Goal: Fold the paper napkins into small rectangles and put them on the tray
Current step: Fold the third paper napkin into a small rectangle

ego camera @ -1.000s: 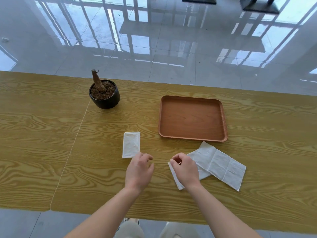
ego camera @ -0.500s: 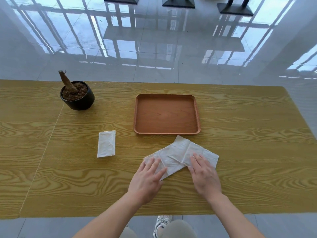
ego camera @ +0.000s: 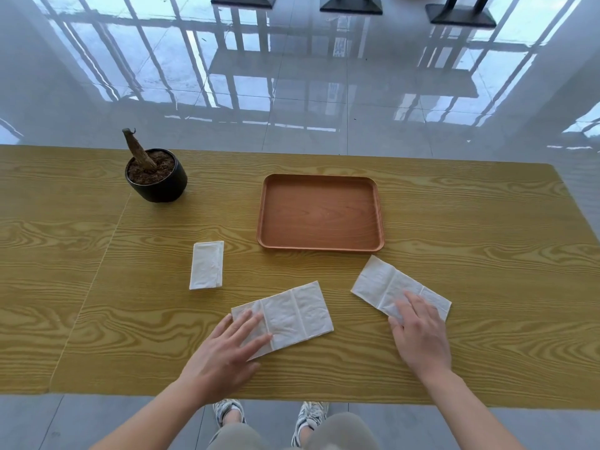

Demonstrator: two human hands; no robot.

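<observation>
Change: two unfolded napkins, overlapping half a second ago, are now lying apart.
Left hand (ego camera: 231,347): lying flat and open, fingers pressing the left napkin (ego camera: 293,316).
Right hand (ego camera: 418,332): resting open-palmed on the right napkin (ego camera: 386,285).
Folded napkin (ego camera: 207,265): sitting at 10 o'clock from the left napkin.
Tray (ego camera: 319,212): lying bare on the bench (ego camera: 470,254), at 12 o'clock from the hands.

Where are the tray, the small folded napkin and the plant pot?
tray (ego camera: 319,245): head view, near rim.
small folded napkin (ego camera: 206,265): head view, its middle.
plant pot (ego camera: 162,188): head view, black front wall.
</observation>
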